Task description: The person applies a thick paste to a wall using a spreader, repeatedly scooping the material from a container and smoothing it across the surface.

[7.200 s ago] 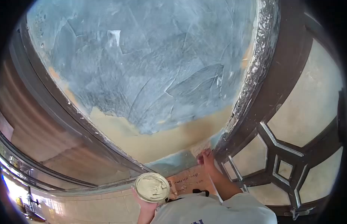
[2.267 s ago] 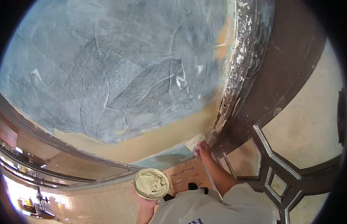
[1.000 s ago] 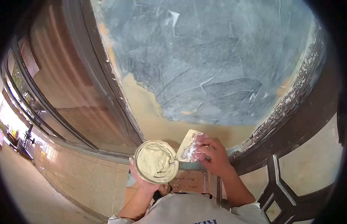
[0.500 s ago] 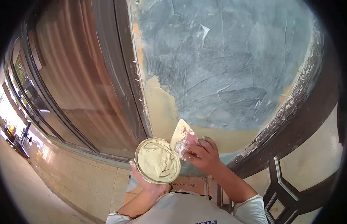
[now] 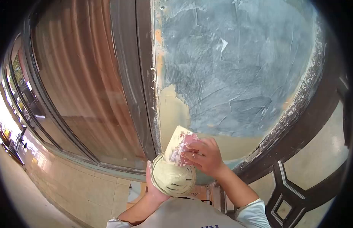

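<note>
Head view: right hand (image 5: 205, 155) clamped on scraper (image 5: 173, 146); scraper left of grip, long axis slanting down-left to tub's (image 5: 153, 178) far rim. Left hand (image 5: 156, 189) grips tub.

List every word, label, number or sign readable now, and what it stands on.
"ng": apparently the end of a word, on the brown cardboard; the rest is hidden.
Dark blue letters on the shirt: cut off by the picture's edge, unreadable.
No lettering is visible on the tub or scraper.
</note>
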`<act>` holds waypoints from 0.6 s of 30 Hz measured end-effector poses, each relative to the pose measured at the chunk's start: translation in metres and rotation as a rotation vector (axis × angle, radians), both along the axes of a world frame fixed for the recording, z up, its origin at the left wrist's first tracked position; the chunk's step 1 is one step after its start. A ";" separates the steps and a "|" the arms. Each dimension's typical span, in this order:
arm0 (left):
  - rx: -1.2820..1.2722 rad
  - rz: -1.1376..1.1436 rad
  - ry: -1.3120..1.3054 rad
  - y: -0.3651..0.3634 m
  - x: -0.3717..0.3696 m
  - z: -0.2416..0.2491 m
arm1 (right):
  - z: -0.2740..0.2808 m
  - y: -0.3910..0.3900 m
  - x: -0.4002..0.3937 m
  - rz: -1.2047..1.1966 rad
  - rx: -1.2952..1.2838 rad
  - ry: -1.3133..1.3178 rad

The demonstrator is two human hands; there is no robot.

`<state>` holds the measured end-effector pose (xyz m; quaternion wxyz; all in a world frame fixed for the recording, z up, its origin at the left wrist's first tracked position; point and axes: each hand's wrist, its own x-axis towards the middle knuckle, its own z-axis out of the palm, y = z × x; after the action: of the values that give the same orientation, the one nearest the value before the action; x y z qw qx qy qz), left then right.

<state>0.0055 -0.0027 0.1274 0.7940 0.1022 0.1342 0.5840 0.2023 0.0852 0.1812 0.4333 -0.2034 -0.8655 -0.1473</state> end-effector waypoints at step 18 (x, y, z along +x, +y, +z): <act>-0.070 -0.056 0.108 0.011 -0.060 -0.028 | -0.006 0.018 0.022 -0.523 -0.501 0.117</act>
<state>-0.0548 0.0085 0.0989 0.8047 0.1094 0.1943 0.5502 0.2241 0.1033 0.1756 0.3664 -0.5259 -0.7672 -0.0246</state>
